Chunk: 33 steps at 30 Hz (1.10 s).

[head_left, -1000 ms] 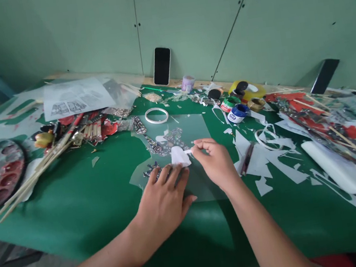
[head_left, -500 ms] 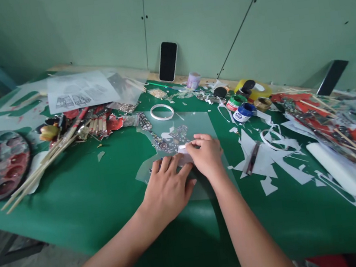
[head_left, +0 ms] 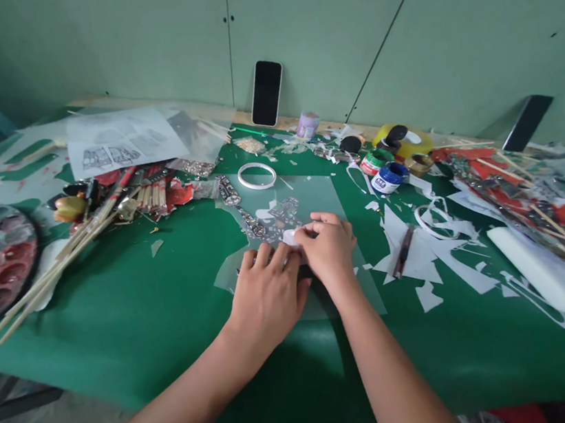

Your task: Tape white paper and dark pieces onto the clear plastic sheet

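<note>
A clear plastic sheet (head_left: 348,293) lies on the green table, with patterned cut-outs (head_left: 250,223) and small scraps on it. My left hand (head_left: 266,284) presses down on the sheet, palm down and fingers apart, its fingertips bent at a dark patterned piece that is mostly covered. My right hand (head_left: 329,250) is closed in a pinch on a small white piece (head_left: 290,237) beside my left index finger. Most of that piece is hidden behind the fingers. Beyond the hands lies a white ring (head_left: 257,176).
A paint palette (head_left: 0,262) and wooden sticks (head_left: 56,276) lie at the left. Paint jars (head_left: 388,178) stand behind white paper scraps (head_left: 416,260) at the right. A phone (head_left: 268,93) leans on the wall; another dark slab (head_left: 528,122) stands at the far right.
My left fingers have moved slightly right, closer to my right hand. Less of the white piece shows between the hands, and it has shifted slightly. The view has turned a little.
</note>
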### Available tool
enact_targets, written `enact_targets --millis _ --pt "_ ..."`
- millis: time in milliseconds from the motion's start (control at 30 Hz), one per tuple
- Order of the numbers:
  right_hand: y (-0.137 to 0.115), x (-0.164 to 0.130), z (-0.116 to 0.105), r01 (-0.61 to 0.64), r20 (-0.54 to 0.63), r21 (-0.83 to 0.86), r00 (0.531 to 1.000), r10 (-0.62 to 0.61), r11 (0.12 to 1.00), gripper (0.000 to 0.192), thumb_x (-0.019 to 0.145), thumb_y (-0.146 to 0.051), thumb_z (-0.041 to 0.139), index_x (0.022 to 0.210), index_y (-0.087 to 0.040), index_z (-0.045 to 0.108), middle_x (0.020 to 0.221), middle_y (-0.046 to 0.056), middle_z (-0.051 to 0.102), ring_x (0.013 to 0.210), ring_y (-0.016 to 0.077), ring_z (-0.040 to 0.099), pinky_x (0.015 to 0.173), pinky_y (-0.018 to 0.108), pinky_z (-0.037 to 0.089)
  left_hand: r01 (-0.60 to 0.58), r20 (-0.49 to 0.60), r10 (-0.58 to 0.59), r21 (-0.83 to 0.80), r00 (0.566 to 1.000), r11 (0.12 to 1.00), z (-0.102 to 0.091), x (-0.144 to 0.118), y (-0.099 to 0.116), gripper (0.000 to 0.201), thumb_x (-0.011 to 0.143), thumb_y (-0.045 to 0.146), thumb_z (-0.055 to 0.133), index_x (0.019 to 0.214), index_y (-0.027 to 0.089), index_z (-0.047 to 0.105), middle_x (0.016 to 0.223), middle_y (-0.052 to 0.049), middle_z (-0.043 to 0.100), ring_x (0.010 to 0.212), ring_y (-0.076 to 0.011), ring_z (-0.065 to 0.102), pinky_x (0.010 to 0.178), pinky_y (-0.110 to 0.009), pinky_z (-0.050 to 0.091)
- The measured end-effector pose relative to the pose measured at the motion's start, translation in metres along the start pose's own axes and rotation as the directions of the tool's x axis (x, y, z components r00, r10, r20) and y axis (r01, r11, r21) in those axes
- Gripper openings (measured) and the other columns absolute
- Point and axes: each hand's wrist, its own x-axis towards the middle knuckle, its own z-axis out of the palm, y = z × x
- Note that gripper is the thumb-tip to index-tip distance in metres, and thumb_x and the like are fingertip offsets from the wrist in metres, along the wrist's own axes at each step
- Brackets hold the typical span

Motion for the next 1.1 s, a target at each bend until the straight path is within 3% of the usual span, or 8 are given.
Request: enact_targets --millis 267,400,533,700,867,967,1100 --pt "0.000 -0.002 0.003 0.036 -0.027 -0.043 0.999 -0.037 0.998 0.011 0.073 -0.024 0.063 0.064 -0.020 0.067 0.118 0.010 0.065 0.111 0.0338 0.049 0.091 0.048 0.032 -0.050 -0.025 0.049 -0.024 0.998 0.998 0.005 0.007 -0.010 0.035 0.095 0.034 0.048 0.122 0.014 0.059 0.139 -0.010 0.055 0.115 -0.0311 0.051 0.088 -0.045 0.043" --pt "0.004 -0.002 0.000 0.050 -0.054 -0.070 0.997 -0.054 0.996 0.004 0.073 -0.022 0.063 0.075 -0.019 0.063 0.109 0.012 0.066 0.106 0.0323 0.052 0.088 0.044 0.034 -0.062 -0.012 0.062 -0.027 0.998 0.998 0.006 0.006 -0.013 0.033 0.094 0.036 0.050 0.119 0.016 0.059 0.140 -0.008 0.056 0.117 -0.0319 0.051 0.089 -0.046 0.043" --pt "0.008 0.000 -0.005 0.056 -0.065 -0.027 0.996 -0.058 0.998 0.012 0.079 -0.019 0.054 0.088 -0.018 0.062 0.100 0.010 0.068 0.099 0.0281 0.056 0.085 0.039 0.037 -0.072 -0.015 0.072 -0.036 0.997 0.997 0.005 0.006 -0.015 0.029 0.095 0.039 0.049 0.112 0.019 0.061 0.142 -0.008 0.053 0.121 -0.0319 0.049 0.090 -0.046 0.042" --pt "0.005 -0.001 -0.006 0.107 -0.040 -0.064 0.993 -0.110 0.992 0.016 0.078 -0.033 0.062 0.088 -0.020 0.062 0.103 0.011 0.068 0.101 0.0304 0.054 0.085 0.041 0.036 -0.063 -0.007 0.063 -0.055 0.998 0.996 0.005 0.007 -0.015 0.028 0.093 0.036 0.051 0.112 0.018 0.061 0.138 -0.008 0.057 0.118 -0.0323 0.050 0.090 -0.047 0.043" --pt "0.004 -0.004 -0.008 0.106 0.031 -0.091 0.994 -0.104 0.990 0.016 0.077 -0.026 0.063 0.092 -0.021 0.063 0.108 0.010 0.067 0.108 0.0311 0.053 0.088 0.042 0.036 -0.044 0.021 0.047 -0.110 0.999 0.993 0.001 0.005 -0.014 0.023 0.092 0.027 0.050 0.109 0.018 0.063 0.132 -0.009 0.059 0.115 -0.0328 0.052 0.088 -0.049 0.045" --pt "0.007 0.002 -0.013 0.108 0.071 -0.034 0.992 -0.106 0.994 0.018 0.076 -0.026 0.062 0.093 -0.021 0.064 0.107 0.010 0.068 0.105 0.0295 0.055 0.088 0.042 0.038 -0.029 0.038 0.039 -0.244 0.998 0.969 -0.006 0.011 -0.022 0.022 0.090 0.022 0.051 0.108 0.022 0.064 0.127 -0.010 0.058 0.115 -0.0311 0.053 0.089 -0.048 0.047" --pt "0.010 0.036 -0.020 0.087 0.174 0.241 0.976 -0.131 0.967 0.021 0.078 -0.035 0.057 0.088 -0.019 0.066 0.091 0.008 0.070 0.081 0.0217 0.061 0.075 0.035 0.044 -0.005 -0.034 -0.010 -0.420 0.999 0.908 -0.014 0.046 -0.053 0.024 0.090 0.024 0.051 0.110 0.021 0.063 0.119 -0.011 0.057 0.107 -0.0244 0.058 0.088 -0.040 0.050"
